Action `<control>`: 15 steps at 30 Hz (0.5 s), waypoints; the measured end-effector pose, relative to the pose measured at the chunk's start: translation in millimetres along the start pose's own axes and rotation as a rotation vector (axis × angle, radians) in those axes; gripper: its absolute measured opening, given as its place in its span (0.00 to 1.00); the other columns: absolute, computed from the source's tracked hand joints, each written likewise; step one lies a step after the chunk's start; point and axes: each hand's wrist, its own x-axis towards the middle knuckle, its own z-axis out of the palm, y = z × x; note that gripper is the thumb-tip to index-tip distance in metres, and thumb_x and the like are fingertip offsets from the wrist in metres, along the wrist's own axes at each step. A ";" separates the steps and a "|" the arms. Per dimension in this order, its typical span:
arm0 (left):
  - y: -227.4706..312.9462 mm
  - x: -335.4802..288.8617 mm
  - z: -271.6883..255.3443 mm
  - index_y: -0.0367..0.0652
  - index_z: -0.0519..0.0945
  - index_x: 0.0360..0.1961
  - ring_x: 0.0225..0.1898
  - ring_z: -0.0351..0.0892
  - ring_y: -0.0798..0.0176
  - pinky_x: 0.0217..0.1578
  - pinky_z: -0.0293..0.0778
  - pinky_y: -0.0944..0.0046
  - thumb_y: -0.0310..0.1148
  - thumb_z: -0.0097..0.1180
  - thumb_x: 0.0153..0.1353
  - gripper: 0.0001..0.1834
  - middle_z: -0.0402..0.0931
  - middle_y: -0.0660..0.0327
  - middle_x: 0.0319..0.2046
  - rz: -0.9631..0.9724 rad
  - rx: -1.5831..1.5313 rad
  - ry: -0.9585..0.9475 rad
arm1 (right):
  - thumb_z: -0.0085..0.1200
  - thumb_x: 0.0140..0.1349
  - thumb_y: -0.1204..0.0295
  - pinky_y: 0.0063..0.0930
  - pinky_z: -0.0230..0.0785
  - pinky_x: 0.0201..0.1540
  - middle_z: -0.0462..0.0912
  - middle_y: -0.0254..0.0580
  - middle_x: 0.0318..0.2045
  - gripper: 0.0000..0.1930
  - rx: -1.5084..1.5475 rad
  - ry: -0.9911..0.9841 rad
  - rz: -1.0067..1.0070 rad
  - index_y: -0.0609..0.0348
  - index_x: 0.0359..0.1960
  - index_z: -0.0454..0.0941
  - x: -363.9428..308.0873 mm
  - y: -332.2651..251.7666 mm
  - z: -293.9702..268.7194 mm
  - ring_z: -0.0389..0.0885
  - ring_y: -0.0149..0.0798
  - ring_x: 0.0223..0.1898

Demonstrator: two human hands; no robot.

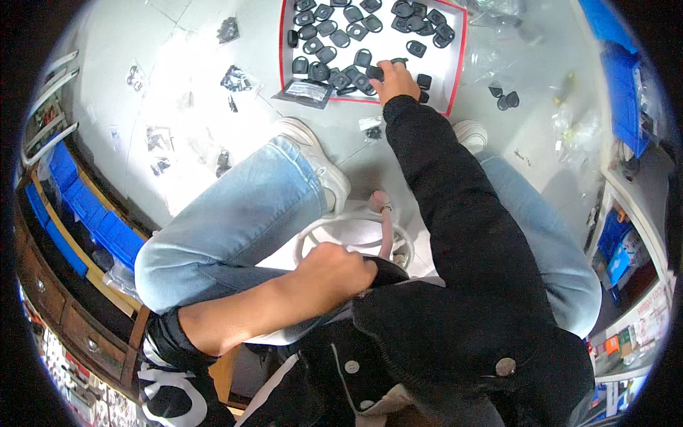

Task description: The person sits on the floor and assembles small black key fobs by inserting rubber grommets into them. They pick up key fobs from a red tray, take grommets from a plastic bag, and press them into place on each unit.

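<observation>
My right hand (395, 81) reaches into a shallow white box (445, 78) with a red rim that stands on the floor. Its thumb and fingers close on a black key fob shell (373, 72). Many similar black shells (340, 38) lie loose and in small heaps around it. A small dark plastic packet (306, 92) lies over the box's near left corner. My left hand (334, 275) is a closed fist in front of my body. Dark material (388, 271) shows beside its knuckles; what the fist holds is hidden.
Clear bags of small parts (238, 78) lie on the floor to the left. Black pieces (504, 98) and transparent bags (569, 132) lie to the right. A white ring-shaped frame (405, 238) stands between my legs. Blue bins (89, 203) and wooden drawers (85, 334) line the left side.
</observation>
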 end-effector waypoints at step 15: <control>-16.6 9.8 17.3 0.43 0.75 0.27 0.23 0.77 0.55 0.21 0.73 0.60 0.39 0.55 0.48 0.11 0.74 0.57 0.20 -0.162 0.111 0.056 | 0.58 0.45 0.76 0.27 0.71 0.28 0.79 0.41 0.25 0.11 0.767 0.217 0.337 0.63 0.32 0.73 -3.6 77.4 -1.9 0.78 0.35 0.24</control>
